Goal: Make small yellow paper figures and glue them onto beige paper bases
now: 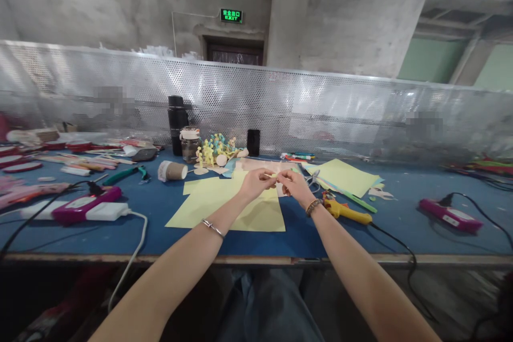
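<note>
My left hand [257,183] and my right hand [294,184] meet fingertip to fingertip above yellow paper sheets [224,208] at the table's middle. Both are pinched closed around something small and pale between them, too tiny to make out. Just right of my right hand lie grey-handled scissors [313,181]. A yellow glue gun [348,212] rests beyond my right wrist, its black cord running off the front edge. Behind my left hand stands a cluster of small yellow and teal paper figures [218,150].
A black thermos [176,125], a jar [189,144] and a phone [253,142] stand at the back. A paper cup [173,171] lies left, near teal pliers [124,175] and a purple power strip [86,206]. More yellow paper [344,176] and another purple strip [451,216] lie right.
</note>
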The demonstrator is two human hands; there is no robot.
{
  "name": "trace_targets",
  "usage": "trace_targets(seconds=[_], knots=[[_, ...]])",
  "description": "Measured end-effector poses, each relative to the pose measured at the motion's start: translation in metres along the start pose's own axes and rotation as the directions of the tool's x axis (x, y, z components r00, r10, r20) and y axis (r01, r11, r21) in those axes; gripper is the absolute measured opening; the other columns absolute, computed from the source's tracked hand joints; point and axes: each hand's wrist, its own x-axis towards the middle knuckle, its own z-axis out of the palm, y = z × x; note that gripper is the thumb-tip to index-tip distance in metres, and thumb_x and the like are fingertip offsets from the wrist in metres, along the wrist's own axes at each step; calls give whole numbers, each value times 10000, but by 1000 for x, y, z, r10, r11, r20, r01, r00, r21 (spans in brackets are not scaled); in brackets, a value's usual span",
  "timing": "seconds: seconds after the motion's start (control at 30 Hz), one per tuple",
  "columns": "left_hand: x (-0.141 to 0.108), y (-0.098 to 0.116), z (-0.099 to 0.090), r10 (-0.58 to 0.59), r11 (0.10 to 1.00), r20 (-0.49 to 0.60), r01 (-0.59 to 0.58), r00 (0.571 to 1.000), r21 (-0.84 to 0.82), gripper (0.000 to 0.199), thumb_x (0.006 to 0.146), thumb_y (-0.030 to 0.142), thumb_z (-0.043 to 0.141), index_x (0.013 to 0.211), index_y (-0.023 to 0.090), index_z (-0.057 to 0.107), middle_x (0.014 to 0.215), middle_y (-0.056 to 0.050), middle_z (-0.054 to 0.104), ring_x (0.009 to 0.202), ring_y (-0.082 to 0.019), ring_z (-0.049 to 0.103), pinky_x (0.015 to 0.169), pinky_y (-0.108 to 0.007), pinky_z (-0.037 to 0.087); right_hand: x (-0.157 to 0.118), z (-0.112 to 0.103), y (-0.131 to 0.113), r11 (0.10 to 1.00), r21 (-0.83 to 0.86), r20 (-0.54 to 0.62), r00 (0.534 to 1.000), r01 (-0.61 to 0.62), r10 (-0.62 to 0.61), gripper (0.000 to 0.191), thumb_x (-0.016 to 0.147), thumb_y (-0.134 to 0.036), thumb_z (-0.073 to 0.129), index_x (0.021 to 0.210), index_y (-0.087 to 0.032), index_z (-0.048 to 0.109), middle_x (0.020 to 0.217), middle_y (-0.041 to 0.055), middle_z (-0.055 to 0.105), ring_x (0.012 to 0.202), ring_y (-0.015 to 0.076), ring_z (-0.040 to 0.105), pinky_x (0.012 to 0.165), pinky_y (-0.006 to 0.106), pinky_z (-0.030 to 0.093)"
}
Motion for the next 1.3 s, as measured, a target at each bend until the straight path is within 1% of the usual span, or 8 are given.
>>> trace_targets(seconds=[0.27,0.47,0.57,0.7,0.8,1.03,1.17,1.3], knots=[[0,1,1,-25,1000,-41,26,999,12,305,678,351,690,873,126,623,675,-67,679,619,-175,659,599,-283,530,0,0,0,1000,-5,-1,1000,4,-4,258,741,-413,529,721,-157,542,479,-42,490,353,68,426,339,178,326],[-2,9,1,-106,984,7,106,994,-142,285,696,366,676,836,119,648,760,-78,692,734,-169,663,711,-302,534,4,0,6,997,70,-35,999,-24,27,270,720,-425,556,736,-156,547,564,-25,535,374,62,452,333,171,332],[-3,12,1,-129,977,-2,126,992,-172,285,682,359,692,822,115,643,757,-74,688,717,-162,661,712,-300,534,5,-1,9,994,101,-40,998,-40,44,257,718,-413,562,727,-157,544,591,-20,547,388,59,462,333,166,341],[-4,13,1,-135,979,-27,129,991,-159,274,675,357,698,781,118,618,723,-60,677,677,-151,658,682,-284,534,4,-2,8,994,102,-37,998,-48,52,244,726,-397,559,715,-154,542,577,-21,536,393,56,463,335,157,342],[-4,13,1,-122,984,-33,117,992,-135,285,673,376,696,769,123,609,708,-59,674,675,-153,657,662,-279,535,3,-1,7,993,105,-29,998,-50,54,234,726,-387,557,732,-153,544,650,-4,571,399,52,472,329,156,340],[-2,9,1,-109,987,-16,107,994,-117,312,671,401,692,798,132,598,673,-52,667,635,-145,649,641,-280,531,3,-1,7,998,52,-21,1000,21,-20,280,728,-431,563,754,-154,547,677,-2,569,388,53,470,320,163,340],[-2,8,1,-96,990,-6,95,995,-104,289,669,353,702,835,132,615,671,-47,670,643,-145,646,651,-278,524,3,-1,7,999,50,-22,1000,12,-11,268,738,-419,556,736,-151,554,608,-16,536,386,57,461,328,167,344],[-3,9,1,-92,994,19,93,996,-62,223,689,288,680,846,132,652,710,-52,678,698,-150,647,672,-266,516,3,-1,7,997,78,-18,1000,4,-3,264,734,-411,559,758,-148,562,681,1,560,404,56,473,327,166,345]])
